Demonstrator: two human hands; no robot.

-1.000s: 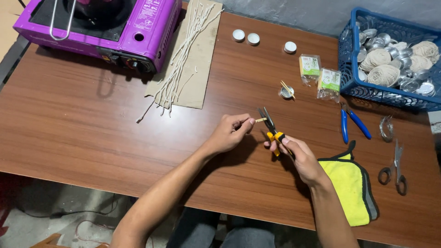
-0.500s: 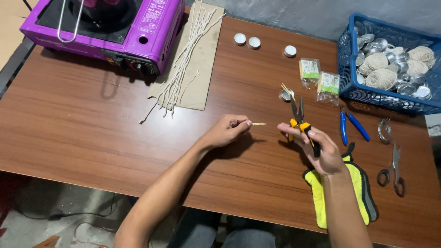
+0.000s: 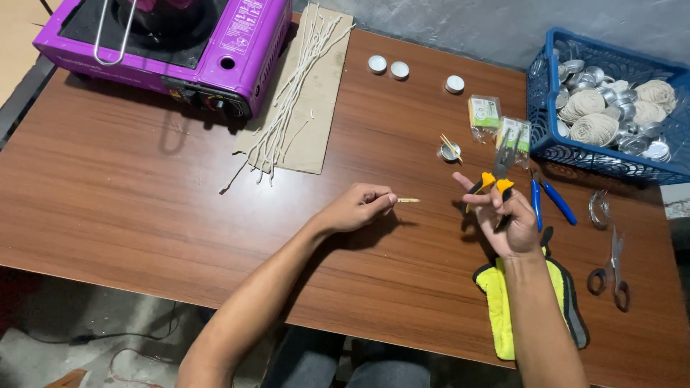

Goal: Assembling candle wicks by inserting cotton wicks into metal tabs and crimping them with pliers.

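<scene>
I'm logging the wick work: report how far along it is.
Done: one small metal cup already holds short sticks. In hand: left hand pinches a short wick piece; right hand holds yellow-handled pliers. Left: many long wicks on cardboard, empty cups in the blue basket.

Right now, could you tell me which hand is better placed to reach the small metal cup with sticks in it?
Right, probably. The right hand, holding yellow-handled pliers, is raised just below the small metal cup. The left hand sits farther away, pinching a short stick.

Brown wooden table (image 3: 144,215), grey wall (image 3: 467,29)
</scene>
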